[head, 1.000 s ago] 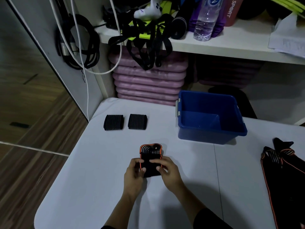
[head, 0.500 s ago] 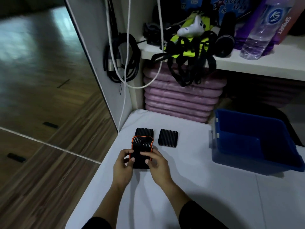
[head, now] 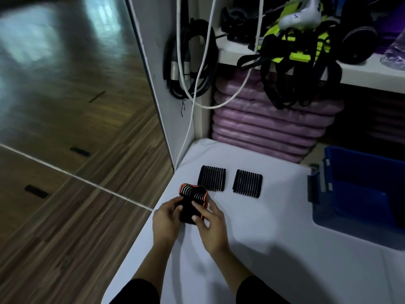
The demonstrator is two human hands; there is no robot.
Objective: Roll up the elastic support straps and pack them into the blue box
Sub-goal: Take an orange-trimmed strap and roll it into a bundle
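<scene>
- White desk (head: pixel 274 227) in a room corner, with wood floor (head: pixel 65 150) to the left and a shelf (head: pixel 361 73) behind it. Cables (head: pixel 190 62) hang off the shelf side and purple mats (head: pixel 263 128) are stacked beneath.
- The strap (head: pixel 192 198) is black with orange trim. It sits partly rolled at the desk's left edge, between both hands.
- The left hand (head: pixel 164 220) pinches its left side, and the right hand (head: pixel 211 224) has its fingers curled over the top and right edge. Both are clamped on it.
- Two rolled straps (head: pixel 212 178) lie side by side just beyond. The nearer one is close to the held strap; whether they touch is unclear.
- The blue box (head: pixel 355 185) is at the far right, well apart. The part of it in view shows no straps.
- Handling guess: light, soft and springy, so the roll is likely to unwind if let go. Best gripped across the roll's width, squeezing the layers, not by the loose end.
- Writing: a few letters on a white item on the shelf are too blurred to read. No brand is readable on the straps or box.
</scene>
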